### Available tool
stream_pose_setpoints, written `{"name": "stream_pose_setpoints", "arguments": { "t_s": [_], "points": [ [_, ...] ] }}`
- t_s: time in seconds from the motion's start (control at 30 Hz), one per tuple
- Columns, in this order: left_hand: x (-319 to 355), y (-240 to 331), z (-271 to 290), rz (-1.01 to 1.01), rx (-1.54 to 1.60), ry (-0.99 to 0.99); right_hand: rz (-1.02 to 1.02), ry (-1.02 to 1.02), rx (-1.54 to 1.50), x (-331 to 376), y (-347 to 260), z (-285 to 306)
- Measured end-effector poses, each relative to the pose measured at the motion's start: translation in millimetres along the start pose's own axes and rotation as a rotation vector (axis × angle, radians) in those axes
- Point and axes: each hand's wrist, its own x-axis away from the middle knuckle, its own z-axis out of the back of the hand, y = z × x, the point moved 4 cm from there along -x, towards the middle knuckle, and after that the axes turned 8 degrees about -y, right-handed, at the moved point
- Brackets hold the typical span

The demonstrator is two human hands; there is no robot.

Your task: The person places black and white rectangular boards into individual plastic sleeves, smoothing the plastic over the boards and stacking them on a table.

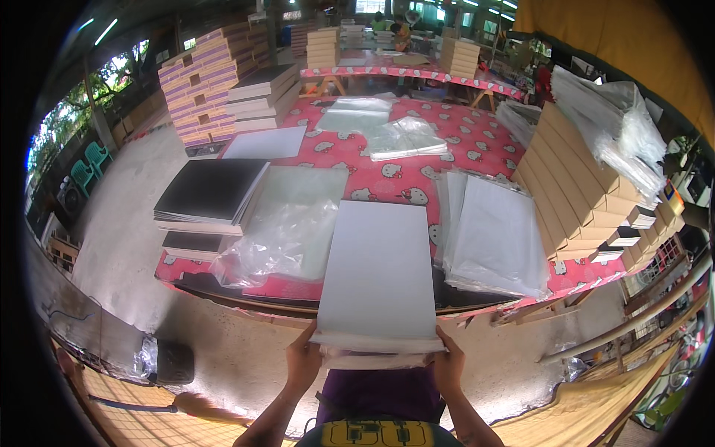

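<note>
A white rectangular board or sheet stack (380, 268) juts over the table's near edge toward me, a transparent plastic sleeve (376, 360) bunched at its near end. My left hand (304, 359) grips the near left corner, and my right hand (448, 363) grips the near right corner. Both sets of fingers are closed, partly hidden under the sleeve. To the left, empty plastic sleeves (290, 223) lie loosely beside a stack of black-topped sheets (212, 190). On the right sits a pile of white sheets in plastic (495, 235).
A pink patterned cloth covers the table (477, 141). Tall brown cartons (573, 186) rise at the right, with plastic bags (622, 127) on top. Purple-striped boxes (201, 86) stand at the far left. A broom (201, 408) lies below left. People (401, 33) are in the far background.
</note>
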Motion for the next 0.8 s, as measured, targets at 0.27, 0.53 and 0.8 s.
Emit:
{"name": "stream_pose_setpoints", "arguments": {
  "t_s": [0.27, 0.53, 0.8],
  "points": [
    [8, 88, 47, -0.285, 0.675, -0.419, 0.101, -0.637, -0.881, 1, -119, 43],
    [-105, 181, 15, -0.366, 1.058, -0.355, 0.257, -0.424, -0.99, -131, -195, 10],
    [-167, 4, 0, -0.03, 0.629, -0.136, -0.21, -0.407, -0.831, -186, -14, -15]
  ]
}}
